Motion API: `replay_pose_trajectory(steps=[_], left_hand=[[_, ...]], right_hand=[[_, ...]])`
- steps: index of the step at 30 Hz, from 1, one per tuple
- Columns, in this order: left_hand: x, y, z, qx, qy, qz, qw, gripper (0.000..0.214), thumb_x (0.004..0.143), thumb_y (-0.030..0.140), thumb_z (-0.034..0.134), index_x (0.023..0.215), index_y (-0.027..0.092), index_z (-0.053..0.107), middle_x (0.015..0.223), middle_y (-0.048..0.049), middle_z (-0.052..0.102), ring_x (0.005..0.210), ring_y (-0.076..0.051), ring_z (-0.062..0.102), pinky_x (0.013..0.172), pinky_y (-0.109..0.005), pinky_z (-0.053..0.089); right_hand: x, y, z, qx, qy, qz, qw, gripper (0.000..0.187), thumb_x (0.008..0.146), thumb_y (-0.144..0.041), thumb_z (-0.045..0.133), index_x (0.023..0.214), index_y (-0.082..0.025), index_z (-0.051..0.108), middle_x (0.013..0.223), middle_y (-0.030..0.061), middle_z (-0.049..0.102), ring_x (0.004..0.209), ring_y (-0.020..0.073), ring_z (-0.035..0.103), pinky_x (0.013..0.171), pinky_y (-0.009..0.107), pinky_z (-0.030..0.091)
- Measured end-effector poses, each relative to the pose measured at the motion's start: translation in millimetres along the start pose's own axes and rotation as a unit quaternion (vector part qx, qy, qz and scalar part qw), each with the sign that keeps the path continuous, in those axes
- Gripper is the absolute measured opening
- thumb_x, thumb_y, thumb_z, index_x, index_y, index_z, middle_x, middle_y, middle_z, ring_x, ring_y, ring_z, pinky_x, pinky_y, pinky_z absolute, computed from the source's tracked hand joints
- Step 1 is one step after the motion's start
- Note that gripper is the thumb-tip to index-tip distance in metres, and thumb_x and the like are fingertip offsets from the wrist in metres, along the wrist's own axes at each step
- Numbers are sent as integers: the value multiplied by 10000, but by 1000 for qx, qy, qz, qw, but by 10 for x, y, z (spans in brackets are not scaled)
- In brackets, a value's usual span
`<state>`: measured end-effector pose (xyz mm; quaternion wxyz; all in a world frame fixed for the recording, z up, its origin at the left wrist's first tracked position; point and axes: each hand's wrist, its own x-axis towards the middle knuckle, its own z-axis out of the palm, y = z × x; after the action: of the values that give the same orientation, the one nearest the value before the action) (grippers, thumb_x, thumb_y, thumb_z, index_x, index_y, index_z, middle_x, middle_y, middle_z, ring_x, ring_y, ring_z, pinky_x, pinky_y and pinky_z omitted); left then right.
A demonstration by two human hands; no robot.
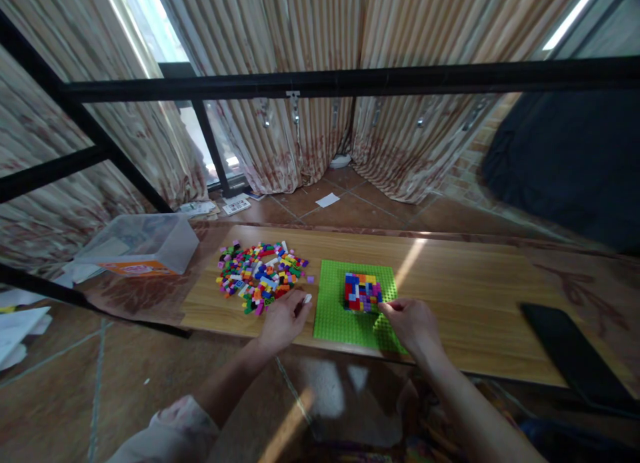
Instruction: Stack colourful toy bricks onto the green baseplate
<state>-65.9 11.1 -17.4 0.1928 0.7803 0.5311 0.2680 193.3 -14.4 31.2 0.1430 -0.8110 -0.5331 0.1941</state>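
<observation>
My left hand is closed in a pinch on a small white toy brick, between the brick pile and the green baseplate. On the baseplate stands a multicoloured block of toy bricks, in red, blue, yellow, orange and purple. My right hand has thumb and finger pinched together at the block's near right corner. Whether a brick sits between those fingertips is too small to tell. A spread pile of loose toy bricks lies left of the baseplate, just beyond my left hand.
The wooden table carries all this, with a black flat object at its right end. A clear plastic box with an orange label stands on the left. A black metal rail crosses in front of striped curtains.
</observation>
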Motion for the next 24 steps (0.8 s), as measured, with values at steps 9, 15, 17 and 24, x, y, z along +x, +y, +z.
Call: replay_pose_trajectory(steps=[9, 15, 17, 24], left_hand=[[-2, -7, 9, -2, 8, 14, 1000, 159, 897, 306, 463, 872, 202, 579, 791, -22, 618, 736, -144, 579, 674, -244, 416], [0, -33, 15, -2, 9, 24, 1000, 160, 899, 304, 460, 869, 194, 571, 786, -22, 606, 738, -143, 573, 669, -242, 415], [0, -38, 20, -4, 11, 27, 1000, 160, 900, 301, 460, 864, 190, 569, 785, -23, 605, 742, -142, 572, 667, -240, 413], [-2, -35, 25, 1, 10, 20, 1000, 167, 905, 305, 456, 875, 191, 575, 808, -25, 618, 740, -138, 574, 664, -235, 411]], right_hand=[[16, -39, -1, -12, 0, 2, 1000, 286, 771, -386, 562, 640, -201, 737, 668, 114, 715, 639, 215, 639, 519, 271, 301], [26, -46, 12, 1, -5, 26, 1000, 293, 764, -368, 560, 584, -192, 709, 588, 79, 682, 560, 168, 604, 493, 254, 277], [27, -57, 10, -7, -8, 35, 999, 282, 766, -356, 563, 594, -190, 713, 603, 79, 689, 584, 171, 613, 500, 252, 280], [5, -103, 10, -27, 9, 27, 999, 227, 781, -320, 584, 704, -189, 753, 729, 110, 730, 717, 213, 662, 549, 260, 309]])
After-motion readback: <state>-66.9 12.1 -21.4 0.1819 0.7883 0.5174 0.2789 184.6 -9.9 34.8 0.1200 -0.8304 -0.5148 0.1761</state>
